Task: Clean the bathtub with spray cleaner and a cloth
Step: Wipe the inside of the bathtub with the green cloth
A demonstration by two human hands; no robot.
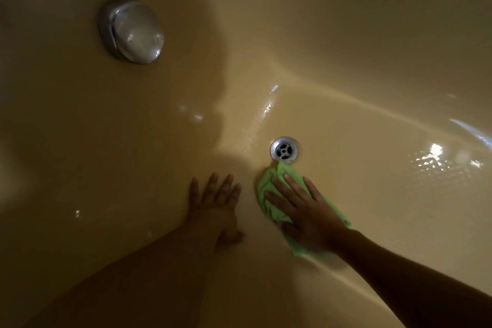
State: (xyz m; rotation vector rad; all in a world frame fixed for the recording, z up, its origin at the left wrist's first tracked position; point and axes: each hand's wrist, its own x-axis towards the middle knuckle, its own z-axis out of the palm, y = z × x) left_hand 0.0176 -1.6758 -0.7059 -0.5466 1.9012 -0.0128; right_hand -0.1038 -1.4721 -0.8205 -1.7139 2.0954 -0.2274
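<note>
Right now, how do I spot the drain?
On the yellow tub floor, just beyond the green cloth under the right hand, sits the drain. It is a small flat ring with holes, unlike the big domed cap on the wall.

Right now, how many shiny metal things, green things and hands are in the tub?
Shiny metal things: 2, the round knob and the drain
Green things: 1, the cloth
Hands: 2, the left hand and the right hand
Total: 5
</note>
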